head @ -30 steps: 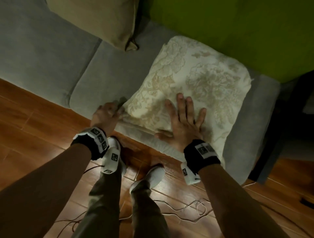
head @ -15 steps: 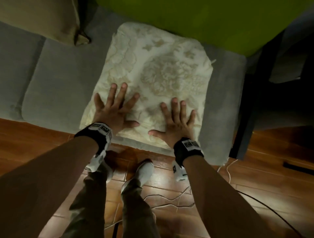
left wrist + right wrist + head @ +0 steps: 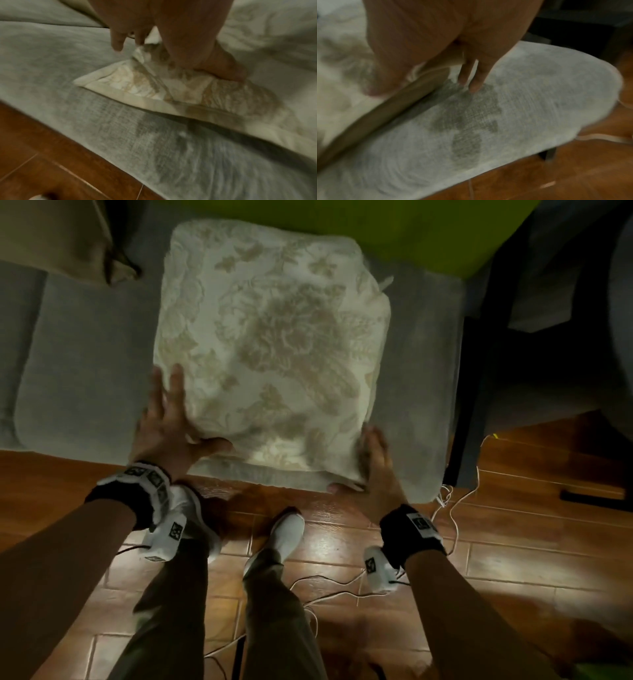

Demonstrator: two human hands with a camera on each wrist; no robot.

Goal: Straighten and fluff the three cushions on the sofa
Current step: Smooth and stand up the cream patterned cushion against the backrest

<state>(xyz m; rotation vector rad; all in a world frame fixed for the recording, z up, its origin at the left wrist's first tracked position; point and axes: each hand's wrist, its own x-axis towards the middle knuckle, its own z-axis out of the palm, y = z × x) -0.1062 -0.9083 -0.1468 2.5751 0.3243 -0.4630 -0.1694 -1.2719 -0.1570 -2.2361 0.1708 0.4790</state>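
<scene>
A cream floral cushion (image 3: 274, 344) lies flat on the grey sofa seat (image 3: 85, 354). My left hand (image 3: 168, 419) is at its near left corner, fingers straight along the left side and thumb spread over the near edge. In the left wrist view the thumb (image 3: 223, 67) presses the cushion corner (image 3: 137, 83) down. My right hand (image 3: 373, 460), blurred, is at the near right corner. In the right wrist view its straight fingers (image 3: 474, 81) touch the sofa seat (image 3: 539, 101) beside the cushion's edge. A tan cushion (image 3: 58, 234) leans at the back left, partly out of frame.
A green surface (image 3: 376, 231) rises behind the floral cushion. Dark furniture (image 3: 548, 337) stands right of the sofa's end. My legs and white shoes (image 3: 287, 532) stand on the wooden floor (image 3: 513, 542), where thin cables (image 3: 455, 508) trail near the sofa's front right corner.
Both hands slid off the cushion's top, where they lay flat, outward to its near corners. The cushion now lies squarer to the seat's front edge.
</scene>
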